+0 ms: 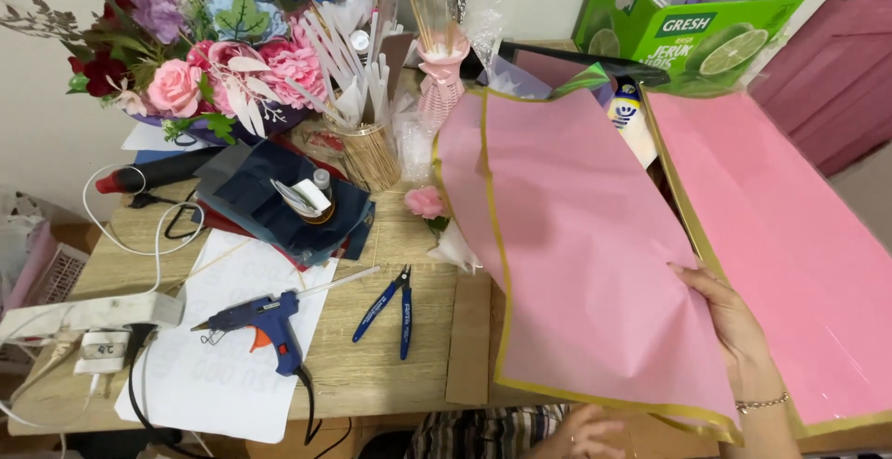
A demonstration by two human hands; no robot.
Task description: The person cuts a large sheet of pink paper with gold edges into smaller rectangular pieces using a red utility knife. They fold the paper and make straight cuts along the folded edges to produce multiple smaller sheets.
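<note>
A large pink wrapping sheet with a gold border point(576, 236) is lifted over the right side of the wooden table point(390, 375). My right hand point(734, 329), with a thin bracelet at the wrist, grips this sheet at its right edge. More pink sheets point(790, 236) lie beneath it to the right. My left hand point(581, 436) is low at the bottom edge, under the sheet's near corner, fingers spread and holding nothing that I can see.
A blue glue gun point(265, 324) rests on white paper, blue-handled cutters point(395, 306) beside it. A single pink rose point(426, 203), dark blue paper sheets point(279, 203), a flower bouquet point(195, 59), a cup of sticks point(367, 148), a green carton point(688, 22) and a power strip point(93, 315) crowd the table.
</note>
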